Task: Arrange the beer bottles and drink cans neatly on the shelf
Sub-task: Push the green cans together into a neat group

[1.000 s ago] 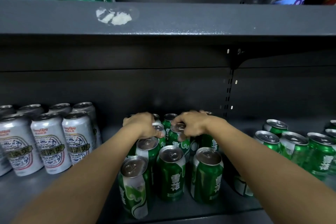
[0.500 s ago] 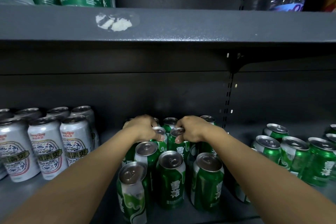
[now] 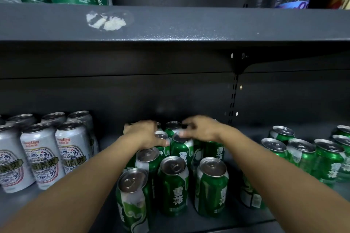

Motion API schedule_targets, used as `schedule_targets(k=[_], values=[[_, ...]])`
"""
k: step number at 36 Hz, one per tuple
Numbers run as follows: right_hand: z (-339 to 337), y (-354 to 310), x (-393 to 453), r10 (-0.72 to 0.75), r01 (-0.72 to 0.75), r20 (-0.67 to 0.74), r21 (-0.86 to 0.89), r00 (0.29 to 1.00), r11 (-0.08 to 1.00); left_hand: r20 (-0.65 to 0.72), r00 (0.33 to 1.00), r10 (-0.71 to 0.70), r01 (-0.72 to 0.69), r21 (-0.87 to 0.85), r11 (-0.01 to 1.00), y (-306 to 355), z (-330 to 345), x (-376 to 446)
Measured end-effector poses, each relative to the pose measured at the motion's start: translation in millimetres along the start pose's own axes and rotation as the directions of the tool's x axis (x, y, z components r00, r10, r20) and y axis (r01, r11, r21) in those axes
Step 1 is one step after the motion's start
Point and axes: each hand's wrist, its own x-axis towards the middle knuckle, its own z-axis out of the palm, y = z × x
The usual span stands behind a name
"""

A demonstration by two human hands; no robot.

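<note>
Dark grey metal shelf (image 3: 106, 212): carries three groups of upright aluminium cans.

Green cans with silver tops (image 3: 173, 185): clustered at the middle of the shelf, front row close to the front edge, further rows reaching toward the back panel.

Left hand (image 3: 144, 134): laid over a can top in the rear of the cluster, fingers curled down; a firm grip cannot be told.

Right hand (image 3: 200, 128): blurred, fingers bent above a neighbouring rear can; holding or merely touching cannot be told.

White cans with blue-and-red labels (image 3: 42, 155): grouped at the shelf's left end.

Second group of green cans (image 3: 301, 157): stood at the right end.
</note>
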Motion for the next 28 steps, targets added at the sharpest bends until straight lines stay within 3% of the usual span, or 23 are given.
schedule_targets(k=[3, 7, 11, 14, 17, 23, 28], values=[[-22, 25, -9, 0.118, -0.116, -0.171, 0.019, 0.978, 0.993, 0.018, 1.0, 0.003, -0.003, -0.057, 0.998, 1, -4, 2], [-28, 64, -16, 0.234, -0.244, -0.096, -0.101, 0.967, 0.965, -0.08, 0.994, 0.077, -0.088, -0.142, 0.986, 17, -7, 6], [-20, 76, -16, 0.232, -0.234, -0.049, -0.032, 0.971, 0.972, 0.079, 0.97, 0.229, -0.209, -0.204, 0.956, 37, -5, 8], [-15, 75, -13, 0.226, -0.227, -0.05, -0.011, 0.973, 0.974, 0.137, 0.957, 0.254, -0.242, -0.101, 0.965, 44, -2, 10], [-7, 78, -7, 0.211, -0.212, -0.049, -0.005, 0.976, 0.977, 0.109, 0.964, 0.243, -0.242, -0.023, 0.97, 49, 2, 10], [-6, 81, -8, 0.178, -0.176, -0.078, 0.031, 0.981, 0.984, 0.034, 0.978, 0.208, -0.207, -0.033, 0.978, 51, 5, 13], [-10, 77, -11, 0.202, -0.221, -0.159, -0.107, 0.966, 0.97, 0.0, 0.982, 0.191, -0.191, -0.031, 0.981, 55, 4, 11]])
